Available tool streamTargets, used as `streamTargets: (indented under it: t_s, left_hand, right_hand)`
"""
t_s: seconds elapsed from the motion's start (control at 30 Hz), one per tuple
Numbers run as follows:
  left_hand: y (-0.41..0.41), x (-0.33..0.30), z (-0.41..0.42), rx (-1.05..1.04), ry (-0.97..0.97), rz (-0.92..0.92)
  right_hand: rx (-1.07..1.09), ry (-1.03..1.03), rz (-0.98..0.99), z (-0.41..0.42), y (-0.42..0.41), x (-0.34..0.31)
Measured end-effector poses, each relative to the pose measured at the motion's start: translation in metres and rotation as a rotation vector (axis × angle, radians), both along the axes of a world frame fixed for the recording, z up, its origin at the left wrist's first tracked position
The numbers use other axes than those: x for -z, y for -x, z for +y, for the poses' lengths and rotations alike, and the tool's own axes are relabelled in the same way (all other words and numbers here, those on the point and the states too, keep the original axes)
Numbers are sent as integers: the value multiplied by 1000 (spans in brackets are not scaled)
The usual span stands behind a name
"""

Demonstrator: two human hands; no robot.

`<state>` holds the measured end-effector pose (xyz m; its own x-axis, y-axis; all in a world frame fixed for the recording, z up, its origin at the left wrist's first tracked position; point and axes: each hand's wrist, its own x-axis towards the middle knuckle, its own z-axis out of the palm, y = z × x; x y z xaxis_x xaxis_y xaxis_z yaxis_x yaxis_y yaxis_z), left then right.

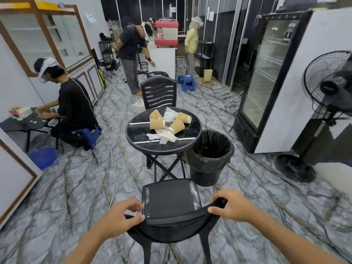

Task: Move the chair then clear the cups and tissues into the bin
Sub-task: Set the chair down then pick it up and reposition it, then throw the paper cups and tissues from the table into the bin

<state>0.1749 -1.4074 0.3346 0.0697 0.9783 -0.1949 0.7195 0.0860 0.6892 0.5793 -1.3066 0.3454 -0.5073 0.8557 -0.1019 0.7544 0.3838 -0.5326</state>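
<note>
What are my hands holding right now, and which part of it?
Both the left hand and the right hand grip the near chair by the top edge of its backrest.

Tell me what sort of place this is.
Probably a small café or drinks shop. A red espresso machine sits on a counter at the back, a glass-door display fridge stands at the right, and used paper cups litter a round café table.

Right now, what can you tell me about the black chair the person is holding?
The chair is black, apparently plastic, with a flat square seat and a curved backrest. It stands upright on the marble-patterned floor, seat facing the round table, seemingly not touching it. The left hand and right hand each grip one end of the backrest's top edge. Two rear legs show; the front legs are hidden.
</note>
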Motion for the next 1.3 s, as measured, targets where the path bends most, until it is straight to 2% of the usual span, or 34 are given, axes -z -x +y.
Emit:
streamTargets:
  t_s: [0.37, 0.6, 0.8, 1.3]
  left_hand:
    - [-21, -18, 66, 119, -46, -8]
    - [-50, -34, 115, 226, -12, 66]
    - [-108, -47, 157, 309, -20, 189]
    - [-281, -51, 240, 291, 2, 212]
  right_hand:
    - [77, -23, -175, 15, -2, -47]
    - [142, -17, -191, 24, -7, -61]
    - [187, -34, -215, 46, -29, -65]
    - [167, -19, -213, 125, -168, -57]
